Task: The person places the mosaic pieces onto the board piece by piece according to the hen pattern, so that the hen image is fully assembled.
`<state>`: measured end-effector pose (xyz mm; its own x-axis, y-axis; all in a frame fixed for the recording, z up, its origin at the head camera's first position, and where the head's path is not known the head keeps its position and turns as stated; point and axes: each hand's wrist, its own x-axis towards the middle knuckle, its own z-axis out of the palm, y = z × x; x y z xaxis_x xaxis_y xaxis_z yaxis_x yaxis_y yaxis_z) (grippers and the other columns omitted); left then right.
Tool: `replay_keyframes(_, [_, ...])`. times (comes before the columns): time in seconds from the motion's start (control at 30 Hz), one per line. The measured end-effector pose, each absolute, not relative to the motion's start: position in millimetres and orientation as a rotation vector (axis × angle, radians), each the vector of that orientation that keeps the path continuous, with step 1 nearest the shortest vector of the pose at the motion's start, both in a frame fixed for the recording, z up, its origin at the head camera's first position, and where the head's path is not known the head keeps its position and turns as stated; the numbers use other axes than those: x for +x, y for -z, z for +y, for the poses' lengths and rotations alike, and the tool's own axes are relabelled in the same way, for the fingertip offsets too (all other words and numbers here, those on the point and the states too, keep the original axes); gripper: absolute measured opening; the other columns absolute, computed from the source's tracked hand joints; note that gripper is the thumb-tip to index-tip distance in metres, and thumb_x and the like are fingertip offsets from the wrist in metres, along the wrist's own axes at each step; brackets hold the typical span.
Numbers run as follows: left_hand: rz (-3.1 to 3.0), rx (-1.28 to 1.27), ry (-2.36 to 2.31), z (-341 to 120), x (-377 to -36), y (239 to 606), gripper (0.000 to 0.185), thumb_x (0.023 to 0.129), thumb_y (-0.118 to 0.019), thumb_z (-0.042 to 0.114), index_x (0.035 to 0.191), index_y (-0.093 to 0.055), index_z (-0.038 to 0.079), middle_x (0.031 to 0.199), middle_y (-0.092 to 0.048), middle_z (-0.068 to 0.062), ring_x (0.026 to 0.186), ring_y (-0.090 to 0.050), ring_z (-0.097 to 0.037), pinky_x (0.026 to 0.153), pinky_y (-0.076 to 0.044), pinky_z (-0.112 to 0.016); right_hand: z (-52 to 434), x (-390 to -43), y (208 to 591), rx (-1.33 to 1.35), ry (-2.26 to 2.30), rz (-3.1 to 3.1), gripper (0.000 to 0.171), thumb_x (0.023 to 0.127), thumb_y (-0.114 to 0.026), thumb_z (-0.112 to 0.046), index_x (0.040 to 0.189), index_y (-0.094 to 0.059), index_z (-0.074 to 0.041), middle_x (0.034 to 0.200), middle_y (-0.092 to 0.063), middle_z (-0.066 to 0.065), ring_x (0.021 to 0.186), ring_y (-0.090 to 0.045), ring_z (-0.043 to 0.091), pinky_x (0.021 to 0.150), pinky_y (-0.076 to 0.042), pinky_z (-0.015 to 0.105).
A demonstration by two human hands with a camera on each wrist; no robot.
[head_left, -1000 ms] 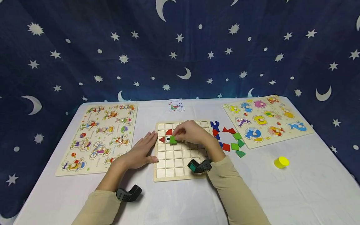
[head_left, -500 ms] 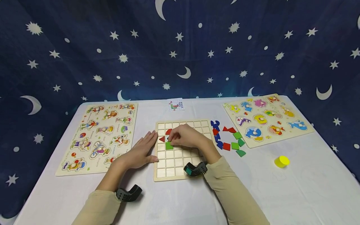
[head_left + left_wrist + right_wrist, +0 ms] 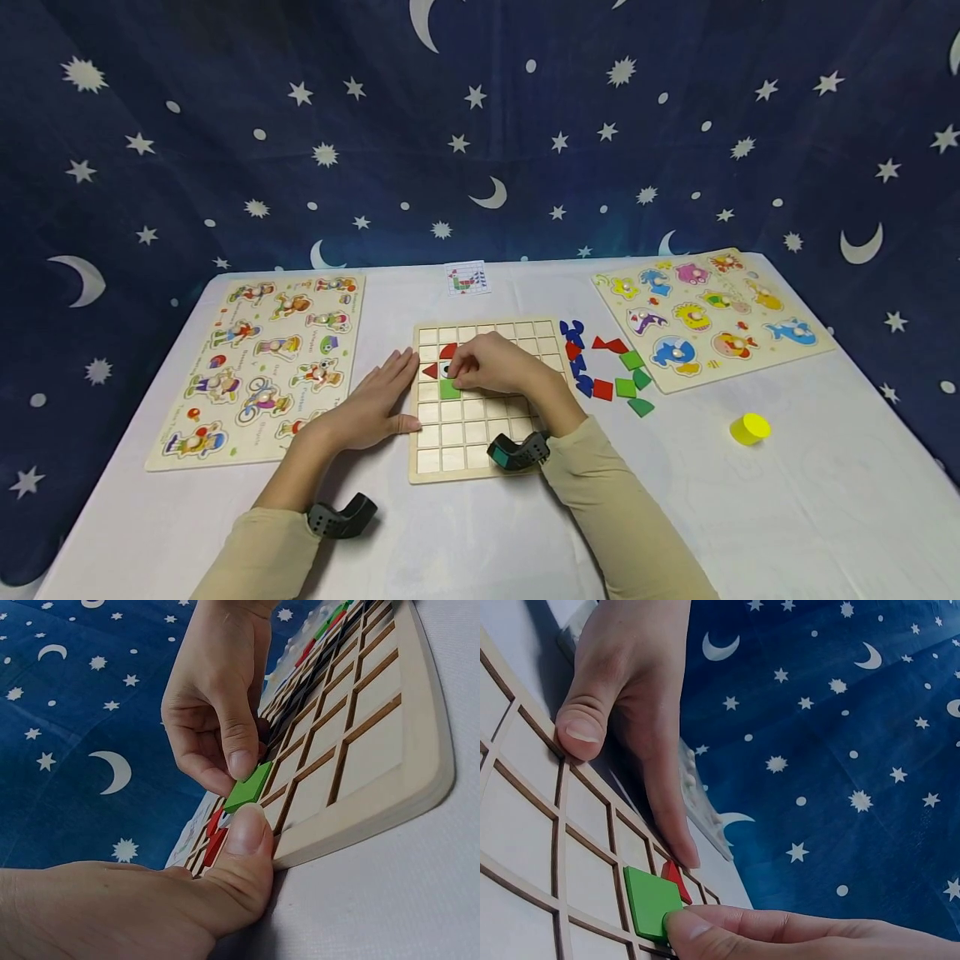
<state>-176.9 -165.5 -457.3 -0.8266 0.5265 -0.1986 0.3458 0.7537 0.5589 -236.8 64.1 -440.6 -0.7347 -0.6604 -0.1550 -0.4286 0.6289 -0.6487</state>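
Note:
A wooden grid board (image 3: 453,458) lies in the middle of the table. My left hand (image 3: 377,407) rests along its left edge with fingers stretched, the thumb on the frame. My right hand (image 3: 501,365) pinches a green square tile (image 3: 652,901) by its edge between thumb and fingers. That tile lies over a cell in the board's left part, seeming slightly tilted in the left wrist view. Just beyond it are a red triangle (image 3: 430,372), a red rounded piece (image 3: 447,351) and a white eye tile, partly hidden by the right fingers.
Right of the board lie loose blue pieces (image 3: 576,364), red pieces (image 3: 603,389) and green pieces (image 3: 626,387). A small pattern card (image 3: 467,278) is at the back. Picture puzzle boards flank the grid, left (image 3: 255,375) and right (image 3: 712,317). A yellow cylinder (image 3: 750,429) stands at right.
My right hand has brought the green square tile down and slightly left, from beside the eye tile to the cell below it. My left hand has stayed at the board's edge.

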Motion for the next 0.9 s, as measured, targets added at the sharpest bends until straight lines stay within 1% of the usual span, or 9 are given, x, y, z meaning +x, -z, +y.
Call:
replay_keyframes(0.6, [2.615, 0.68, -0.749, -165.1, -176.1, 457.3, 0.091, 0.087, -0.062, 0.039, 0.151, -0.012, -0.001, 0.158, -0.007, -0.02, 0.146, -0.002, -0.038, 0.116, -0.007, -0.055, 62.1, -236.2, 440.4, -0.841, 0.848, 2.483, 0.005, 0.083, -0.073, -0.015, 0.087, -0.071, -0.012, 0.078, -0.065, -0.003, 0.071, -0.055, 0.007, 0.069, -0.046, 0.019])
replay_keyframes(0.9, [2.613, 0.678, -0.75, -164.9, -176.5, 455.4, 0.091, 0.088, -0.062, 0.039, 0.151, -0.012, -0.001, 0.158, -0.007, -0.02, 0.146, -0.002, -0.038, 0.116, -0.006, -0.055, 63.1, -238.1, 442.6, -0.834, 0.851, 2.479, 0.005, 0.084, -0.073, -0.016, 0.088, -0.07, -0.014, 0.077, -0.063, -0.004, 0.071, -0.054, 0.008, 0.069, -0.046, 0.02])
